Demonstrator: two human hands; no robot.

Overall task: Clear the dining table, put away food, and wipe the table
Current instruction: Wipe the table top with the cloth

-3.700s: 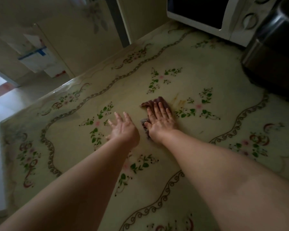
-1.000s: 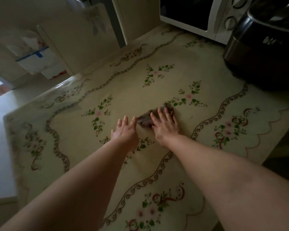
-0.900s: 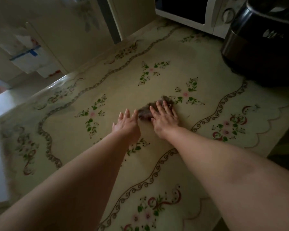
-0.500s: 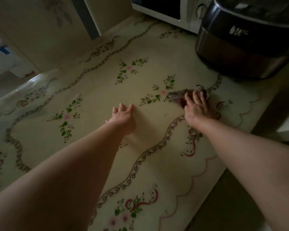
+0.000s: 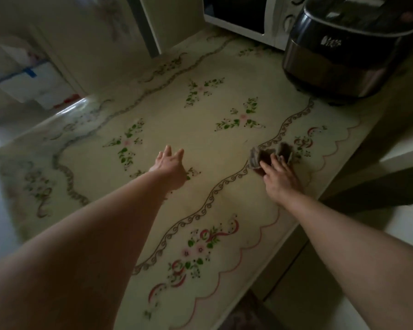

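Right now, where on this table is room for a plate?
Free: the middle between the left hand and the microwave, and the near patch between the forearms. Crowded: the far right corner by the rice cooker, and the cloth under the right hand.

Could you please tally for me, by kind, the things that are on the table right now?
Wiping cloths: 1, the dark cloth under the right hand.
Kitchen appliances: 2, the white microwave and the black cooker.
Total: 3.
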